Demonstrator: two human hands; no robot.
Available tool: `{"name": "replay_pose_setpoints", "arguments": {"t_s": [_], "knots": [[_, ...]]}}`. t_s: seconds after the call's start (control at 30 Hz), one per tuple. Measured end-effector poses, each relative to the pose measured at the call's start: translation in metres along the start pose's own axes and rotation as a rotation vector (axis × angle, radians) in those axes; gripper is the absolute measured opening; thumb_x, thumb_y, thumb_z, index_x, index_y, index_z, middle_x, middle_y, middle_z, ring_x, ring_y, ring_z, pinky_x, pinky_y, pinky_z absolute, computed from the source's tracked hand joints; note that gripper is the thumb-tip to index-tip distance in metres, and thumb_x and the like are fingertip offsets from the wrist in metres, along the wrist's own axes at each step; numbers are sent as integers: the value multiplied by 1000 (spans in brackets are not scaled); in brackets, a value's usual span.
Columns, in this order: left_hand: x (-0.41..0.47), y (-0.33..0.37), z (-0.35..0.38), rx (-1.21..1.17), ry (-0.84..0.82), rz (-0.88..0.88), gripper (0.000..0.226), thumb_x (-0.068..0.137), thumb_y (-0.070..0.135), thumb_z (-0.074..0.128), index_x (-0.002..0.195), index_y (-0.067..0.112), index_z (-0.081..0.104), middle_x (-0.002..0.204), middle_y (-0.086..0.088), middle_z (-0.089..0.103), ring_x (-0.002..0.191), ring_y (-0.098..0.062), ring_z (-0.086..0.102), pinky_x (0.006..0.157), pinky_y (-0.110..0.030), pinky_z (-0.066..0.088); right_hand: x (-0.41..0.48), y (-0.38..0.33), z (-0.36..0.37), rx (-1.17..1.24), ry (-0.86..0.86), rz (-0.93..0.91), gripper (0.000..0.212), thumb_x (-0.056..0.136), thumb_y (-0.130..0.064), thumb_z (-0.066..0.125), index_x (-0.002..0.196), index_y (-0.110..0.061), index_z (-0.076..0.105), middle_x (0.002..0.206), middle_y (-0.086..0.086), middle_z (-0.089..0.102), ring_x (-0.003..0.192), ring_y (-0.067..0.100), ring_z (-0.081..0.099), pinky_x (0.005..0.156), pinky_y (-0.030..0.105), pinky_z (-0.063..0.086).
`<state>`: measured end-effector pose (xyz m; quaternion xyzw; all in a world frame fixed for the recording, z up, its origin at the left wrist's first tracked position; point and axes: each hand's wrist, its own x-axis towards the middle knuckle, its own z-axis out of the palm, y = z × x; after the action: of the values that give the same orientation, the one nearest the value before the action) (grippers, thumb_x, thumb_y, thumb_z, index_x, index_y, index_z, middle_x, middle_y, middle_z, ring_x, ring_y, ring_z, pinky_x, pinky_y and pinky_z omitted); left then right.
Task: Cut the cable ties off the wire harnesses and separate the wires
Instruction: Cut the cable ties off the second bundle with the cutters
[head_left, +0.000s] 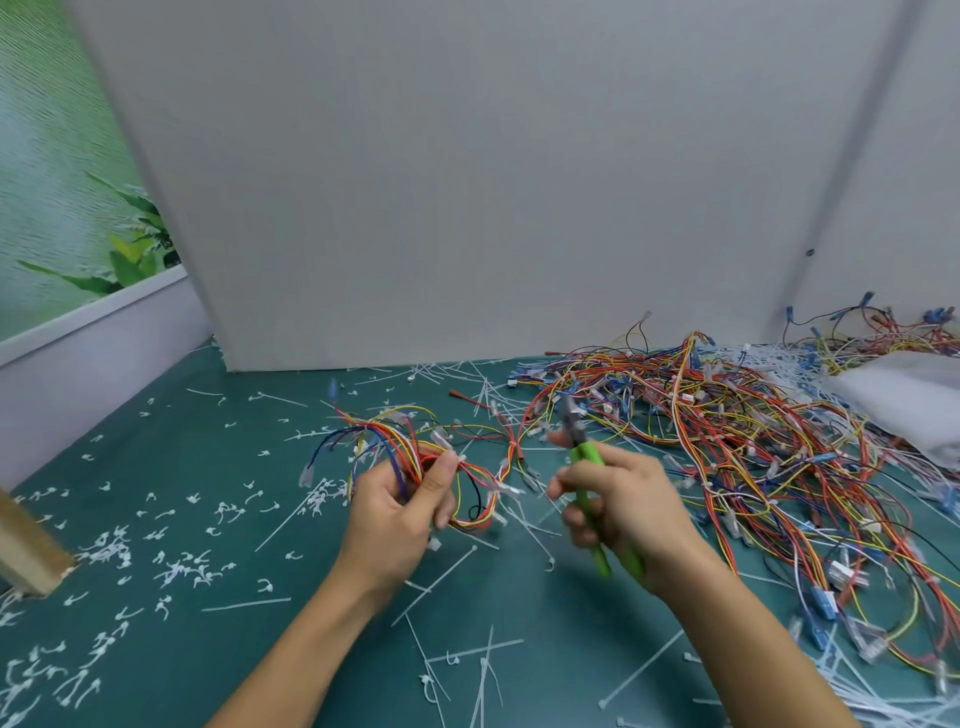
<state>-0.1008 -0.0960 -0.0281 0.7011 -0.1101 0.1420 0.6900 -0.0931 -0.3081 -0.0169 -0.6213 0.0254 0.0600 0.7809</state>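
**Harness in hand: light, limp, quick to snag**

Item: one small harness, held just above the green worktop, left of centre. The left hand grips it, thumb pinching the bundle. The right hand wraps green-handled cutters, blurred, so I cannot tell how the jaws stand.

Handling, as I judge it: light, floppy wires with springy loops, thin insulation that nicks easily, and connectors that catch. Best held close beside a tie, where the wires bunch.

Also present: a large pile at right.
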Motion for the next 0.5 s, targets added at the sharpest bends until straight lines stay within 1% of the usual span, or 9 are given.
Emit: {"name": "replay_pose_setpoints", "arguments": {"t_s": [0.03, 0.1, 0.13, 0.2, 0.27, 0.37, 0.43, 0.5], "knots": [[1, 2, 0, -84, 31, -52, 21, 93, 27, 63, 75, 16, 64, 54, -6, 48, 49, -17, 43, 52, -22, 39, 3, -1, -4, 96, 50, 11, 32, 91, 6, 56, 112, -12, 71, 72, 13, 64, 48, 19, 45, 45, 25, 32], [4, 6, -1, -346, 45, -201, 20, 91, 27, 61, 77, 15, 69, 66, -7, 55, 53, -20, 51, 54, -23, 46, 6, -3, -8, 225, 102, 33, 25, 96, 2, 53, 114, -8, 67, 72, 10, 60, 50, 18, 46, 44, 26, 35], [6, 8, -2, -475, 30, -279, 22, 92, 27, 59, 81, 13, 71, 72, -8, 59, 57, -22, 56, 55, -25, 49, 6, -2, -7, 223, 104, 39, 21, 98, 0, 53, 114, -6, 65, 73, 9, 61, 52, 18, 47, 45, 27, 38], [9, 10, -6, -635, -10, -400, 28, 92, 29, 55, 89, 9, 74, 82, -11, 67, 69, -26, 65, 58, -29, 54, 2, 0, -1, 91, 56, 22, 14, 97, -4, 61, 111, -6, 64, 76, 6, 67, 56, 18, 53, 48, 29, 42], [10, 10, -8, -699, -25, -448, 31, 91, 31, 54, 91, 9, 76, 89, -12, 71, 79, -26, 71, 60, -28, 57, -5, 2, 5, -110, -24, -52, 15, 91, -9, 73, 105, -9, 68, 78, 2, 70, 59, 17, 56, 53, 29, 45], [12, 10, -7, -729, -36, -451, 34, 94, 34, 53, 92, 10, 77, 94, -13, 73, 88, -26, 74, 61, -29, 59, -14, 3, 13, -358, -151, -185, 20, 87, -16, 81, 105, -19, 73, 74, -12, 69, 60, 12, 59, 57, 26, 47], [12, 9, -5, -702, -29, -430, 37, 95, 38, 52, 92, 13, 78, 96, -12, 74, 91, -25, 74, 61, -31, 60, -17, 4, 17, -418, -186, -224, 21, 86, -20, 83, 104, -20, 72, 76, -10, 71, 63, 9, 63, 57, 22, 48], [12, 9, -4, -672, -28, -396, 38, 94, 41, 53, 93, 13, 78, 98, -12, 74, 93, -24, 74, 63, -32, 61, -17, 3, 18, -371, -172, -251, 18, 87, -16, 81, 102, -15, 71, 76, -5, 71, 63, 6, 65, 57, 18, 48]]}}
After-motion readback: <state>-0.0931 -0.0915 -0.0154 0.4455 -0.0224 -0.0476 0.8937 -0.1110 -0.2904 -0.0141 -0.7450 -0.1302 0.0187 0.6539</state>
